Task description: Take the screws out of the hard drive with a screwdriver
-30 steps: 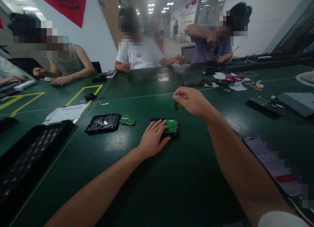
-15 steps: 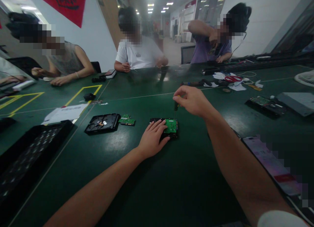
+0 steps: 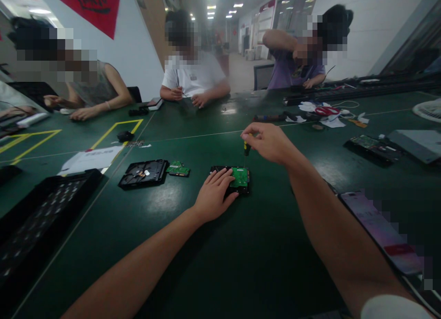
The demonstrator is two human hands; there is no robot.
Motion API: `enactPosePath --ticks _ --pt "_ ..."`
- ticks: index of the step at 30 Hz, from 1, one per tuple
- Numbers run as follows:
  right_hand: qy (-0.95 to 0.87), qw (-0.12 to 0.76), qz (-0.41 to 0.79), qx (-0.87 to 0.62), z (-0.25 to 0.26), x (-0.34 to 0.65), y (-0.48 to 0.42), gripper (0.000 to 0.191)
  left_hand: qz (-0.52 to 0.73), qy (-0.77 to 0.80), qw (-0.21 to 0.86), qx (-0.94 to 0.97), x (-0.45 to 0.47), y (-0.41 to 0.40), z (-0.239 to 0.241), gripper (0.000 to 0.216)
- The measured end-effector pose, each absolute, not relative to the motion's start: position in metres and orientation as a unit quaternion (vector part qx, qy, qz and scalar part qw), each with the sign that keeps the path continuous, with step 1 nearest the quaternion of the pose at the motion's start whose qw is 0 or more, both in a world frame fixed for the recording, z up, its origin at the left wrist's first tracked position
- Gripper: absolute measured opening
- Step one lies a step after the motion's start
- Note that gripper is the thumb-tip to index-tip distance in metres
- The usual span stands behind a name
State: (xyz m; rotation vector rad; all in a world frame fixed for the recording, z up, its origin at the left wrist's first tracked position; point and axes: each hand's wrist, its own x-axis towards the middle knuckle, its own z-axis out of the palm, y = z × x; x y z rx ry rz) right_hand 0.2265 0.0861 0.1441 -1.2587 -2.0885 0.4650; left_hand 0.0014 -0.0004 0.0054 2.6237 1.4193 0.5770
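Dark green table fills the foreground. Nearest, the left grip lies flat and unclenched, palm-down on the hard drive. Beyond and right of it, the right grip pinches a screwdriver, shaft down at the drive's far right corner. Left of the left grip lie a green circuit board and a black casing; far beyond both grips sits a person in white.

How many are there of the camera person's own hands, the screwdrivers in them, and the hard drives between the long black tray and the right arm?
Bare hands: 2 (left hand, right hand)
Slim yellow-and-black screwdriver: 1
Black rectangular hard drives: 2 (partly covered drive, uncovered drive)
Total: 5
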Motion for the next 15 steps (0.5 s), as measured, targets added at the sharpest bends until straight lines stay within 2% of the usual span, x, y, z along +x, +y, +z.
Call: enactPosePath --ticks 9,15 --pt "-0.766 0.330 0.161 -0.527 0.1453 0.2269 0.0851 0.023 0.190 0.465 0.054 0.863 0.0018 -0.0017 0.0058 0.047" --pt "-0.788 0.330 0.184 -0.486 0.1448 0.2243 0.0836 0.018 0.188 0.466 0.052 0.863 0.0012 -0.0018 0.0067 0.046"
